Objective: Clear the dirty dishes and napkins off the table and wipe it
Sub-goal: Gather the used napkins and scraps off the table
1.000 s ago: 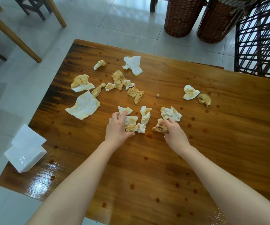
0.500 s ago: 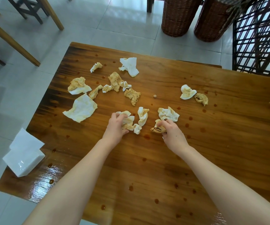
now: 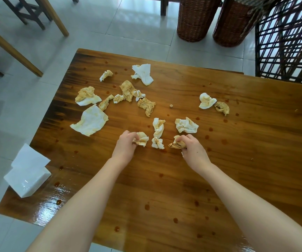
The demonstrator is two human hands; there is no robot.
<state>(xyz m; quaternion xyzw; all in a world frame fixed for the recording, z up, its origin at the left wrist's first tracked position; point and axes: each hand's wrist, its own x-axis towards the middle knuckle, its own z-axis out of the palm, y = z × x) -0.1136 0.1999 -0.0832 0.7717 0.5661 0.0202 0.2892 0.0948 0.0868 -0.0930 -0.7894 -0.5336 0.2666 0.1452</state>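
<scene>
Gathering stage noted: a crumpled stained napkin [image 3: 141,141] is pinched in the left grip [image 3: 126,144], a browner wad [image 3: 176,144] in the right grip [image 3: 193,150], both at the middle of the worktop [image 3: 255,142]. Tissue judged light, soft, damp, tearable; best bunched whole, not by corners.

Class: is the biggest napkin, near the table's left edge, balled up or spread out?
Spread out: the biggest napkin lies as a nearly flat, brown-stained sheet with visible corners.
</scene>
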